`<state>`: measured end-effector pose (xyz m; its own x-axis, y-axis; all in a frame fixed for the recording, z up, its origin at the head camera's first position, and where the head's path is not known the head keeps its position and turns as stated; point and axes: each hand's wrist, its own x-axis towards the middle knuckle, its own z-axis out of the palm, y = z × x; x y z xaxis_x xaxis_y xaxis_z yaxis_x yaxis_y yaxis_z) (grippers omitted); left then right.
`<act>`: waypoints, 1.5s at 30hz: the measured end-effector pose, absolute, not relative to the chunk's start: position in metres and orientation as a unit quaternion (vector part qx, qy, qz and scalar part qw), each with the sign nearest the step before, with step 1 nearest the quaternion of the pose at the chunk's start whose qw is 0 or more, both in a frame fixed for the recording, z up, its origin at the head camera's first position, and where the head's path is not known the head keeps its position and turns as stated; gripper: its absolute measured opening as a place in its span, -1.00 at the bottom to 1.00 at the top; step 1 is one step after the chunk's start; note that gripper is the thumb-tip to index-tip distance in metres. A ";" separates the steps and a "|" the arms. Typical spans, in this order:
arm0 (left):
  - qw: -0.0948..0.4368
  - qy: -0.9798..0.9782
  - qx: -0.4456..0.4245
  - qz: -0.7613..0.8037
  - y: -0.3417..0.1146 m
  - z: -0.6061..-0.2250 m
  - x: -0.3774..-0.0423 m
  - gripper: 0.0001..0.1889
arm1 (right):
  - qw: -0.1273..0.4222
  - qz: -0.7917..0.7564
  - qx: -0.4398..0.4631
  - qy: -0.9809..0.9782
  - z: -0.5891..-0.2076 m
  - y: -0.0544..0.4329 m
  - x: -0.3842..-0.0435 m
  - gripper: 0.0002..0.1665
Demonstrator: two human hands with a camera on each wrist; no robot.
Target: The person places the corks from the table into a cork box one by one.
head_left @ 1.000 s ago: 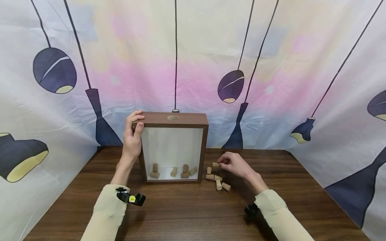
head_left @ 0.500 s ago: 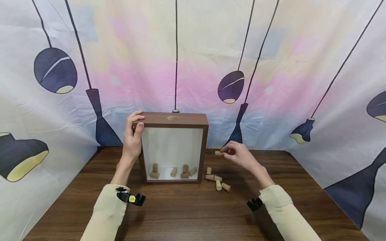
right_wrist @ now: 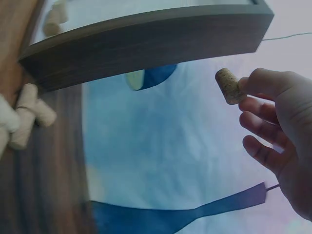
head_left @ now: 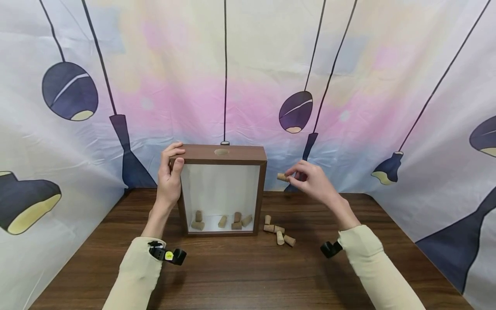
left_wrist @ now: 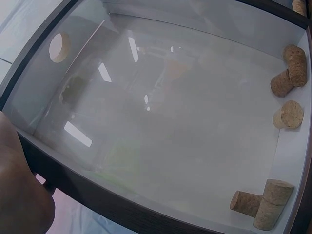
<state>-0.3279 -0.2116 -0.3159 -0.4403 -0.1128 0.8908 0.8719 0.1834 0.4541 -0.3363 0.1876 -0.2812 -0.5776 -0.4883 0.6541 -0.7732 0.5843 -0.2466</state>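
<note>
A brown wooden shadow box (head_left: 262, 198) with a clear front stands upright on the table, a round hole (head_left: 222, 152) in its top. My left hand (head_left: 169, 181) grips its upper left corner, thumb on the front edge and fingers over the top. Several corks lie at the bottom inside, among them a leaning cork (left_wrist: 288, 115). To the right of the box, my right hand (head_left: 311, 181) pinches a cork (right_wrist: 229, 87) between thumb and fingertips, raised above the table and apart from the box.
Several loose corks (head_left: 280, 238) lie on the dark wooden table (head_left: 232, 275) just right of the box. Behind the table hangs a pastel cloth (head_left: 255, 64) printed with lamps.
My right hand has lifted one cork off the pile and carried it upward, to nearly the height of the box's top. The left hand and box have stayed in place.
</note>
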 end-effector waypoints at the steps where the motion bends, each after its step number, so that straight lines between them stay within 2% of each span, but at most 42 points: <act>1: 0.436 -0.634 -0.300 -0.564 -0.212 -0.316 -0.328 -0.52 | 0.275 0.263 0.373 -0.846 -0.276 0.187 -0.335 -0.87; 8: 0.440 -0.634 -0.300 -0.560 -0.211 -0.315 -0.327 -0.59 | 0.317 0.264 0.391 -0.822 -0.244 0.180 -0.329 -0.87; 19: 0.436 -0.636 -0.299 -0.562 -0.211 -0.317 -0.329 -0.52 | 0.355 0.250 0.421 -0.797 -0.210 0.160 -0.320 -0.87; 31: 0.437 -0.634 -0.294 -0.566 -0.210 -0.316 -0.327 -0.61 | 0.347 0.229 0.489 -0.767 -0.185 0.119 -0.313 -0.88; 40: 0.439 -0.638 -0.302 -0.556 -0.199 -0.301 -0.304 -0.62 | 0.345 0.168 0.523 -0.761 -0.178 0.087 -0.311 -0.91; 45: 0.440 -0.637 -0.297 -0.559 -0.198 -0.300 -0.301 -0.60 | 0.327 0.144 0.520 -0.776 -0.174 0.069 -0.309 -0.90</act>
<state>-0.3006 -0.1984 -0.2998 -0.4365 -0.1143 0.8924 0.8703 0.1977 0.4511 -0.3094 0.0694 -0.1742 -0.2455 -0.7131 0.6566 -0.9014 0.4172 0.1160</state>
